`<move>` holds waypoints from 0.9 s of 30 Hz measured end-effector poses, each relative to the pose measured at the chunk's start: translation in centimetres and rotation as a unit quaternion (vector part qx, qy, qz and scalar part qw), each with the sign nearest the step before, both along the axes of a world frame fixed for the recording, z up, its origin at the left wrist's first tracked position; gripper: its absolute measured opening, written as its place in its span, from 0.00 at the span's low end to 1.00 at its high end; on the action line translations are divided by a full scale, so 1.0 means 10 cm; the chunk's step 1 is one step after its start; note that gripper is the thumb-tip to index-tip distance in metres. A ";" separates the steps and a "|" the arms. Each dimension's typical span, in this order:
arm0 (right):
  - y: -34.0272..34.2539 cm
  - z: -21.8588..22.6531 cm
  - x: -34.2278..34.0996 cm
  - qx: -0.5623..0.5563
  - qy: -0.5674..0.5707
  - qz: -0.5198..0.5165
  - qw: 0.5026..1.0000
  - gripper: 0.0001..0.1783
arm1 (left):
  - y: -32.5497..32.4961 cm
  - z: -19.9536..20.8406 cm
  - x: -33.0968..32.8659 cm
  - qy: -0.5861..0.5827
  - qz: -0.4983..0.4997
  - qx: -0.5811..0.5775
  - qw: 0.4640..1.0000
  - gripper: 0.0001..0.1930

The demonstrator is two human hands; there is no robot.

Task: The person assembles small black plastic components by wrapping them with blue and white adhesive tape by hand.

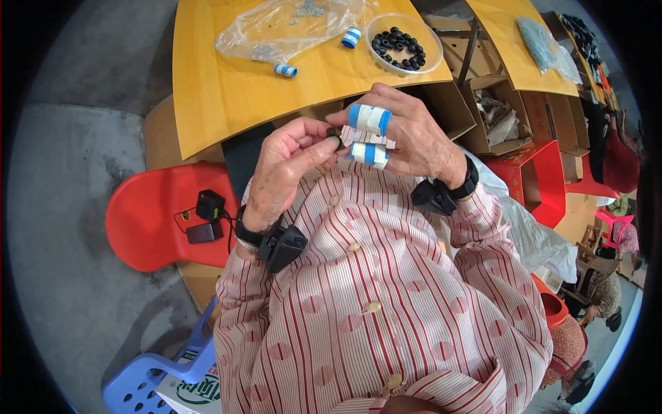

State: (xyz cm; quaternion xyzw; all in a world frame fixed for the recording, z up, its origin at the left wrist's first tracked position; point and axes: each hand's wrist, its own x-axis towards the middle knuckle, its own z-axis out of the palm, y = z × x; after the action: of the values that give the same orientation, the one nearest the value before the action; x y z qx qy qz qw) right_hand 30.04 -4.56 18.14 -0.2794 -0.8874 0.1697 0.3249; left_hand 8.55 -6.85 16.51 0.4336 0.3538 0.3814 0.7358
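Small dark piece (334, 132) sits pinched between thumb and forefinger of the left hand (289, 162), in front of the striped shirt (386, 248), while the right hand (417, 138), two fingers wrapped in blue-and-white bands (369, 119), curls in close, though I can't tell whether it grips anything. Beyond them, the yellow table (227, 90) bears a clear plastic bag (265, 34), two striped rolls (285, 70) and a round tub (436, 62) of black beads (407, 62). Around us I see a red seat (148, 214) on the left, open cardboard boxes (477, 141) on the right, and grey floor (62, 207).

A red chair (141, 224) stands near a yellow table (207, 86).
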 end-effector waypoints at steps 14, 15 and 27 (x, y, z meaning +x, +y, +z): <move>0.03 -0.08 -0.14 0.045 -0.151 -0.040 0.987 0.41 | 0.02 -0.02 0.05 0.040 0.003 -0.042 0.998 0.12; 0.04 -0.09 -0.14 0.043 -0.151 -0.041 0.987 0.41 | 0.03 -0.03 0.06 0.046 -0.017 -0.049 0.998 0.13; 0.04 -0.15 -0.09 -0.003 -0.096 0.011 0.995 0.35 | 0.05 0.05 0.05 0.087 -0.072 -0.053 0.992 0.12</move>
State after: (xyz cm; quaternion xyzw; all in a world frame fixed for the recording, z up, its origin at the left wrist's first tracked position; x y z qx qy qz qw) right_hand 29.14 -4.15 16.66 -0.2859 -0.9168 0.1486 0.2358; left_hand 9.04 -6.37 17.06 0.4500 0.4044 0.2692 0.7493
